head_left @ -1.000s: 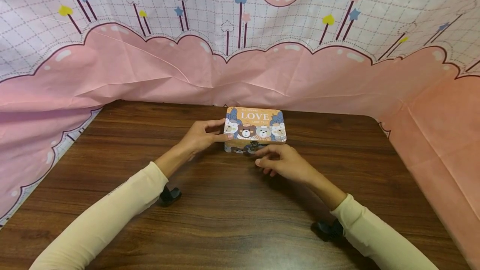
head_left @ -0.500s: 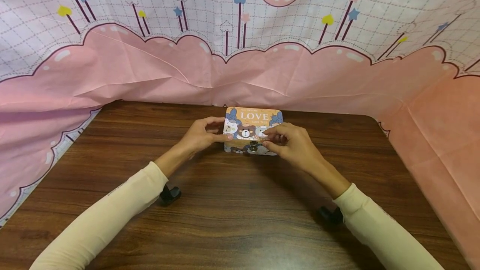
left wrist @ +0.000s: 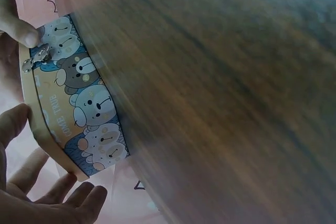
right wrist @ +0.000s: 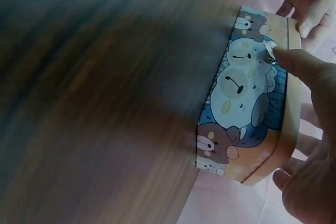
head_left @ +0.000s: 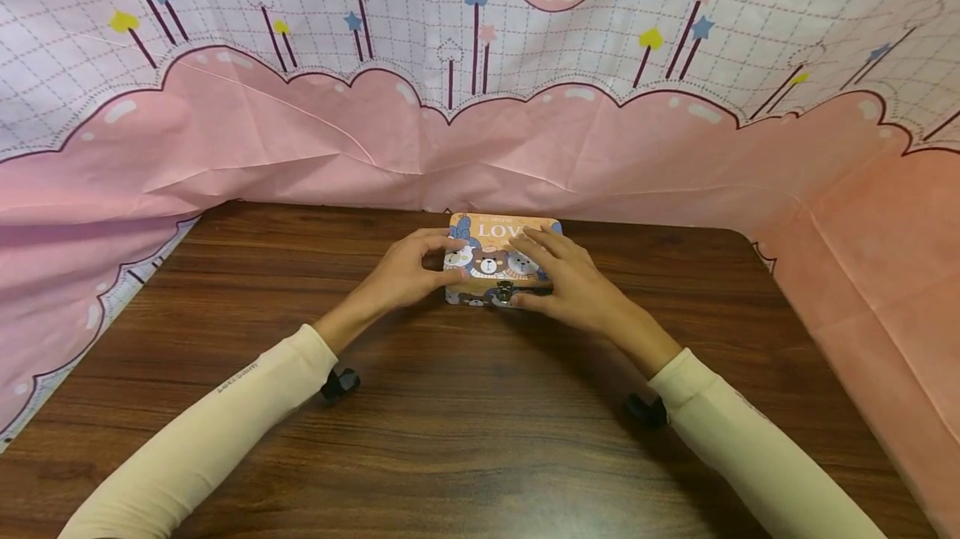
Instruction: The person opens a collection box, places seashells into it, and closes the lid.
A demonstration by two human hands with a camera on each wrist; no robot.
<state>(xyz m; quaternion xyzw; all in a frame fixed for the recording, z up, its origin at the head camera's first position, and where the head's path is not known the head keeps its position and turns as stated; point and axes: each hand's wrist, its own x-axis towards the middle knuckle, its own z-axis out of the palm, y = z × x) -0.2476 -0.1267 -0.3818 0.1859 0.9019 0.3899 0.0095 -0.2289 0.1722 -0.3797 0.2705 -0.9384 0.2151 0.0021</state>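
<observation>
A small tin box [head_left: 489, 262], orange with cartoon bears and the word LOVE on its lid, sits at the table's far side, lid down. A small metal clasp [head_left: 504, 291] is on its front. My left hand [head_left: 405, 274] grips the left end, thumb at the lid's front edge, as the left wrist view also shows. From the right, my right hand [head_left: 581, 282] reaches over the lid with spread fingers and covers part of the lettering. In the right wrist view its thumb [right wrist: 302, 65] is right at the clasp [right wrist: 270, 52], and the other fingers bend over the lid.
The box stands on a dark wooden table [head_left: 480, 439] close to its back edge. A pink and white cloth [head_left: 315, 156] with clouds hangs behind and along the sides. Black devices [head_left: 341, 386] sit at both wrists below the cream sleeves [head_left: 217, 418].
My right hand has gone from the front of the box up to the lid, then spread its fingers over it with the thumb at the clasp. The left hand stays at the left end.
</observation>
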